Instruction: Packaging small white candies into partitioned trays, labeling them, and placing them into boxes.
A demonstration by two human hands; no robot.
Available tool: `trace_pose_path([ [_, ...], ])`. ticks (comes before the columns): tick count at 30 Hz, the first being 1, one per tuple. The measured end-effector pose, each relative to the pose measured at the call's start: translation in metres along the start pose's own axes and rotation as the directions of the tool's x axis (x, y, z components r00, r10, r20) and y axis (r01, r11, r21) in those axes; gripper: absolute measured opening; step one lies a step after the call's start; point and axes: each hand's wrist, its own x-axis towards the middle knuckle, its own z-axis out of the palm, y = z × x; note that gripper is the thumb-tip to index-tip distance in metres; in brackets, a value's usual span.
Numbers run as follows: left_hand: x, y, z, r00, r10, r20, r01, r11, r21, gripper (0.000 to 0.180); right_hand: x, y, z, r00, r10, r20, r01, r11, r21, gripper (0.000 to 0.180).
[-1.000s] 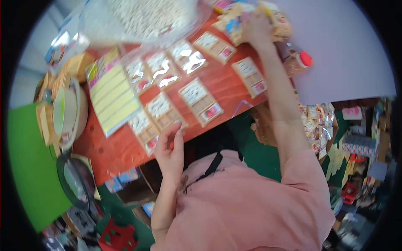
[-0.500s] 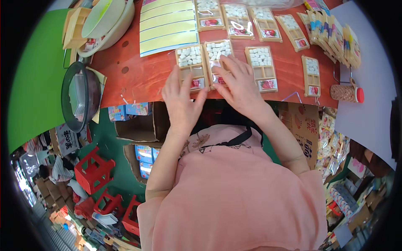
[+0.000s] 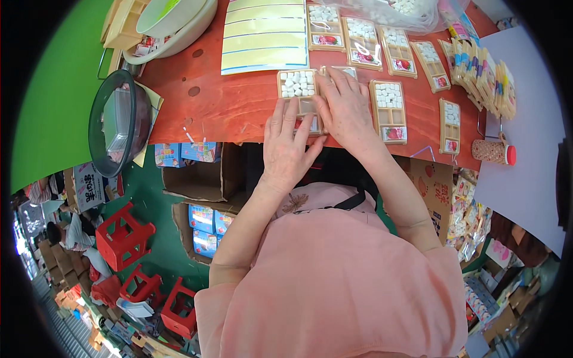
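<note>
My left hand (image 3: 288,148) lies over the lower part of a tan compartment tray (image 3: 307,105), fingers spread and thumb out. Small white blocks (image 3: 297,84) fill the tray's top section under clear plastic. My right hand (image 3: 348,111) stretches its fingers over a neighbouring tray (image 3: 347,72), covering most of it. Its thumb is at the left tray's right edge. Just right of this hand lies another tray (image 3: 389,111) with white blocks and a red strawberry packet (image 3: 394,133).
More filled trays (image 3: 363,43) line the red table (image 3: 250,101) behind. A yellow lined sheet (image 3: 265,39), bowls (image 3: 119,128) and bundled sticks (image 3: 480,77) surround the work area. A red-lidded jar (image 3: 494,151) is at right. Red stools (image 3: 124,235) stand on the green floor.
The whole view has shifted, so the table's things appear farther right. My right hand's fingers now cover most of the middle tray. My left hand stays over the left tray.
</note>
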Motion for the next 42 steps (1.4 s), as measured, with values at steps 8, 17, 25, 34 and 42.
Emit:
trace_pose_path([
  [8, 0.004, 0.004, -0.011, 0.999, -0.038, 0.000, 0.038, 0.999, -0.018, 0.040, 0.008, 0.007, -0.003, 0.996, 0.053, -0.070, -0.058, 0.996, -0.072, 0.036],
  [17, 0.102, -0.108, -0.016, 0.700, -0.630, -0.335, 0.561, 0.776, -0.288, 0.053, 0.059, -0.002, 0.006, 0.993, -0.067, -0.093, 0.074, 0.994, 0.081, 0.034],
  [25, 0.171, -0.182, -0.015, 0.613, -0.783, 0.106, 0.705, 0.481, -0.521, 0.047, 0.002, -0.056, 0.034, 0.978, -0.118, 0.169, 0.126, 0.992, -0.032, 0.069],
  [34, 0.094, -0.063, -0.160, 0.681, -0.677, -0.279, 0.353, 0.637, -0.685, 0.030, -0.004, -0.049, 0.032, 0.980, -0.079, 0.182, 0.080, 0.997, 0.002, 0.066],
  [42, -0.098, -0.050, -0.135, 0.304, -0.904, -0.302, 0.396, 0.408, -0.823, 0.016, 0.002, -0.053, 0.029, 0.983, -0.126, 0.133, 0.118, 0.991, 0.068, 0.046],
])
